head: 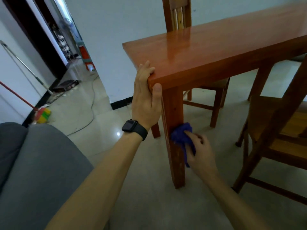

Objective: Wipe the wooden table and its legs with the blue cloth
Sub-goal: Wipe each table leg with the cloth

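The right hand (199,150) is closed around a bunched deep-blue cloth (181,136) and presses it against the inner face of the near corner leg (174,130), a square reddish-brown wooden post, roughly halfway down its length. The left hand (147,95) is clamped on the near corner of the glossy orange-brown wooden worktop (207,47), thumb over the front edge and fingers curled onto the top, steadying the body; a black smartwatch (132,127) sits on that wrist. The hands are well apart, one at the corner, one down the leg.

The step in hand looks like wiping this leg. To do it well, I would keep the cloth flat and wrapped partly around the post so two faces are cleaned per stroke, run long strokes from the underside of the worktop down to the foot, then turn the wrist to reach the outer faces. The lower part of the leg shows paler scuffed patches, which may want firmer pressure.

A wooden chair (274,138) stands near the right, close enough to crowd the elbow, and another wooden chair (177,12) sits at the far edge. A broom with a red handle (39,113) leans by the wall to the left
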`<state>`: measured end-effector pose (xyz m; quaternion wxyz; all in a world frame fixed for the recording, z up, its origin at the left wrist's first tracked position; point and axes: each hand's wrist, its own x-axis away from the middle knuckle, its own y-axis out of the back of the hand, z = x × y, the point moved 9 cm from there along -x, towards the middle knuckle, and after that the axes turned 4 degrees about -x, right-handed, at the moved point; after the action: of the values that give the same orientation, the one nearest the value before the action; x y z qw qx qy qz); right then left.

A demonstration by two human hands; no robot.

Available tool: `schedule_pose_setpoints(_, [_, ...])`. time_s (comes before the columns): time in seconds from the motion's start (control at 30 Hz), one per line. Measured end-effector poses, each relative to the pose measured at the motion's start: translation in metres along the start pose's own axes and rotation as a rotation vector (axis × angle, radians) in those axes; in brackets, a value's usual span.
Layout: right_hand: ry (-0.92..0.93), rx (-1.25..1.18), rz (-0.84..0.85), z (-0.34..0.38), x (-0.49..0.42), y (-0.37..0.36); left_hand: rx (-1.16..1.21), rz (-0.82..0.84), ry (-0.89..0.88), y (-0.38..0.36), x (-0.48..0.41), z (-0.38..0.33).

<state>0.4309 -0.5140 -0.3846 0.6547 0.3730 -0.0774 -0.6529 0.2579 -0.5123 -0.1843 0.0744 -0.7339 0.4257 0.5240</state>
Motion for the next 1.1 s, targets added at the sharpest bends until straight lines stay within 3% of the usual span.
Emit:
schedule_pose_setpoints(0.1, [0.174,-0.147,-0.309,0.059,-0.020,0.059,0.049,-0.018,0.080,0.003,0.006,-0.003])
schedule_pose_setpoints(0.17, [0.294,-0.145,-0.352,0.081,-0.030,0.062,0.145,-0.032,0.161,-0.001,0.017,-0.001])
schedule_pose_setpoints(0.3, [0.297,0.061,-0.115,0.049,-0.016,-0.017,0.232,0.186,0.471,-0.027,0.072,0.040])
schedule_pose_setpoints(0.37, [0.139,0.114,0.073,-0.004,0.007,-0.061,0.211,0.363,0.635,-0.042,0.107,0.070])
schedule_pose_setpoints(0.47, [-0.213,0.096,0.259,-0.077,0.045,-0.085,0.230,0.547,0.724,-0.061,0.140,0.093])
schedule_pose_setpoints(0.57, [-0.238,0.037,0.059,-0.077,0.046,-0.057,0.289,0.592,0.731,-0.075,0.149,0.102])
schedule_pose_setpoints(0.77, [0.095,0.001,-0.410,0.020,0.001,0.025,0.417,0.542,0.783,-0.084,0.154,0.118])
schedule_pose_setpoints(0.93, [0.334,0.261,-0.449,0.070,-0.008,0.010,0.511,0.576,0.836,-0.089,0.149,0.135])
schedule_pose_setpoints(1.1, [0.255,0.445,-0.384,0.027,0.017,-0.051,0.500,0.612,0.825,-0.089,0.148,0.143])
